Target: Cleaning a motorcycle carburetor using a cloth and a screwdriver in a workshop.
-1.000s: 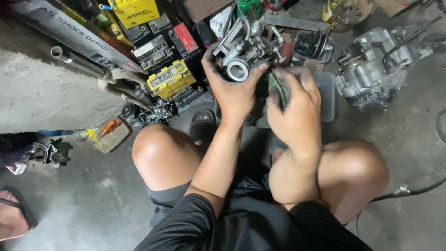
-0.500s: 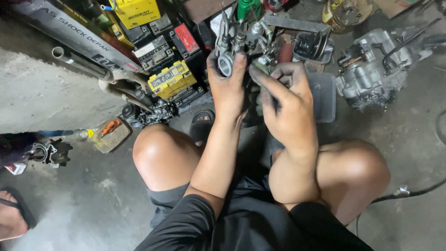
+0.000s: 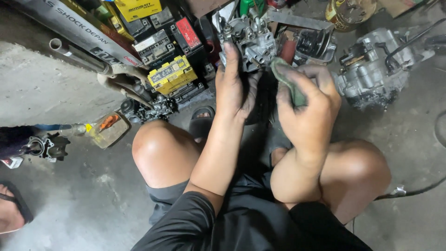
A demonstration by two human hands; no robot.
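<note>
The left hand [image 3: 234, 90] is gripping a metal engine part [image 3: 251, 42], holding it up steady, so the right hand [image 3: 309, 109], pinching a green rag [image 3: 285, 76], is rubbing its side.

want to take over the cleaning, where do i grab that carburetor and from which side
Grip the carburetor by its blocky lower body, from below on the left, as the left hand does. Its top bristles with small fittings, and the right hand presses a green rag on its right.

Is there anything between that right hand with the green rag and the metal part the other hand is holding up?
Nothing visible. The right hand presses the green rag beside the carburetor, which the left hand grips.
</note>
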